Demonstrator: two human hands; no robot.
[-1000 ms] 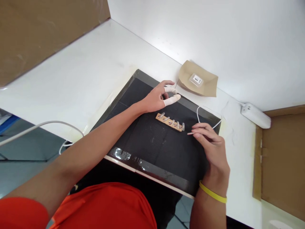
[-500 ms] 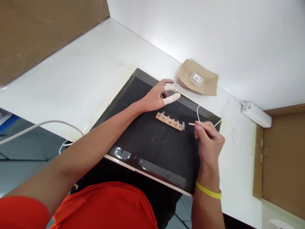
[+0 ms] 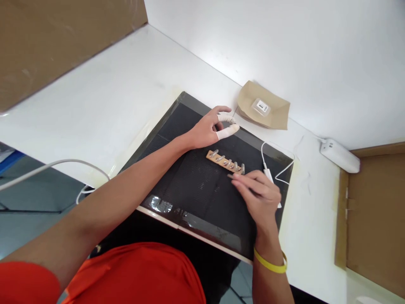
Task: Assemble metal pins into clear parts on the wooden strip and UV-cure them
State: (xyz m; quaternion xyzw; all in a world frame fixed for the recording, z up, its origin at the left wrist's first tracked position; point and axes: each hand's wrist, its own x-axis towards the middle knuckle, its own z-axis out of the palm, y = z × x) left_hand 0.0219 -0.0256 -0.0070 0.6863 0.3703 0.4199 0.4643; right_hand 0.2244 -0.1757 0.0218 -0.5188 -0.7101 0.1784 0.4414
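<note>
My left hand [image 3: 207, 128] hovers over the black mat [image 3: 186, 177], with white finger cots on thumb and index finger. Those two fingertips are pinched together; whatever may lie between them is too small to make out. Between my hands lies a narrow tan strip [image 3: 220, 159] bearing several short clear pegs and small round metallic parts. My right hand [image 3: 261, 198] pinches a thin, short stick [image 3: 230, 176], its tip beside the strip's lower right end. Motion blurs the stick, and I cannot tell whether it touches the strip. A white cable plug [image 3: 268, 175] shows partly behind my right hand.
A brown paper tray [image 3: 278, 114] with a small clear case [image 3: 261, 107] stands behind the mat. To the right are a white power strip [image 3: 340, 155] and an open cardboard box [image 3: 376, 211]. A cardboard panel [image 3: 69, 42] is at upper left; a white cable [image 3: 57, 162] hangs at left.
My right hand has moved left and toward me with the stick, bringing its tip to the strip's end and uncovering the white plug. My left hand has stayed put.
</note>
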